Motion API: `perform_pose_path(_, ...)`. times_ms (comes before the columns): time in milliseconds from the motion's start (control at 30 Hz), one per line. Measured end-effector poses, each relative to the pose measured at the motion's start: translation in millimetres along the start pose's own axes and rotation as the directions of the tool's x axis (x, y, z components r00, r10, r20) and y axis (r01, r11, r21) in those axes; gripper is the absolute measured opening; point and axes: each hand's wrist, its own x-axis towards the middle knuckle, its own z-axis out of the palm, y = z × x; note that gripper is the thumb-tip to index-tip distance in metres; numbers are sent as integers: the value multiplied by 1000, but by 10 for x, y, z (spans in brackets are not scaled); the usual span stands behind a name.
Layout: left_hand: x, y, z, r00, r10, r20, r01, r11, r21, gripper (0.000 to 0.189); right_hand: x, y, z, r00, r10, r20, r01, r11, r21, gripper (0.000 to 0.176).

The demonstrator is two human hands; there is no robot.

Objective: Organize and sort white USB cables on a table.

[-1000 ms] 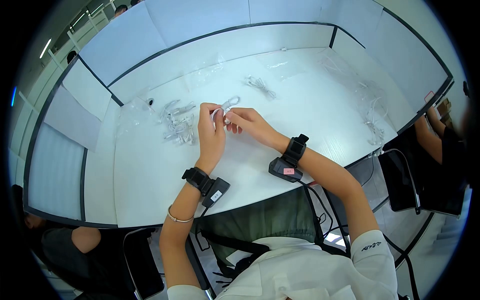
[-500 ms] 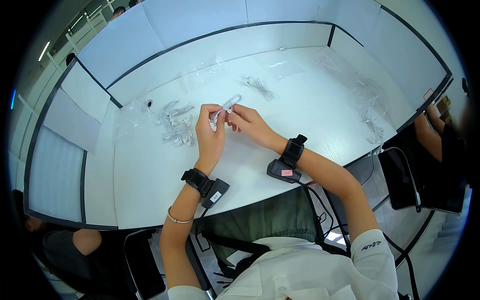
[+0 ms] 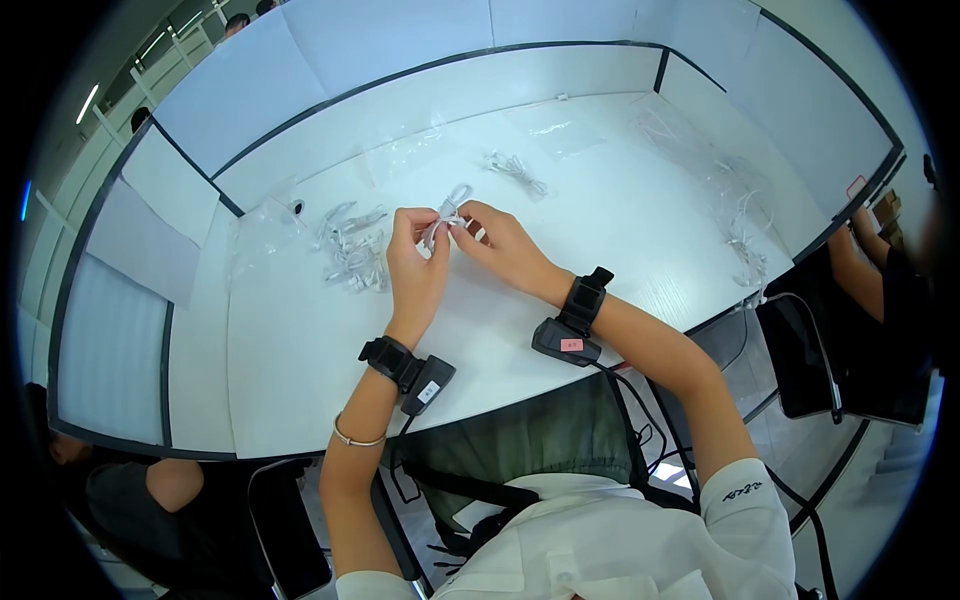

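A small coiled white cable is held between both hands above the middle of the table, its looped end sticking up past the fingers. My left hand pinches the bundle from the left side with thumb and fingers. From the right, my right hand has its thumb and forefinger closed on the same coil, near its middle. The fingers hide part of the bundle. Left of my left hand lies a pile of white cables. Farther back sits another bundled white cable.
Clear plastic bags lie at the back left and back centre. More white cables and plastic rest near the right edge. Low partition walls surround the white table. Other people sit at left and right.
Both hands and the cable have shifted slightly left. My right hand's fingers have changed position, with the forefinger now more arched over the coil.
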Motion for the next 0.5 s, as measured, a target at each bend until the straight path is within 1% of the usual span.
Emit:
perform_pose_path(67,0,-33,0,1000,5,-11,-6,1000,-18,11,0,-15,7,998,-9,-64,11,999,35,23)
perform_pose_path(167,-2,-30,-12,1000,11,-26,-11,1000,-1,10,2,31,18,995,-48,-90,57,994,92,25)
perform_pose_path(267,-1,-17,-11,999,6,-37,-8,999,-39,10,2,-13,8,998,-12,-59,22,983,180,26)
perform_pose_path(367,3,-22,-15,997,59,-56,-61,998,-22,9,12,2,11,999,6,-45,7,959,284,27)
perform_pose_path(400,5,-31,-18,996,66,-51,-68,997,-23,9,16,16,-16,998,58,22,-62,919,389,26)
perform_pose_path(467,9,-36,-27,995,93,-36,-93,996,3,9,33,25,-34,999,46,-2,-40,896,442,25)
perform_pose_path(500,8,-25,-29,996,82,-27,-82,997,-1,9,44,34,-33,999,28,-24,-15,901,434,24)
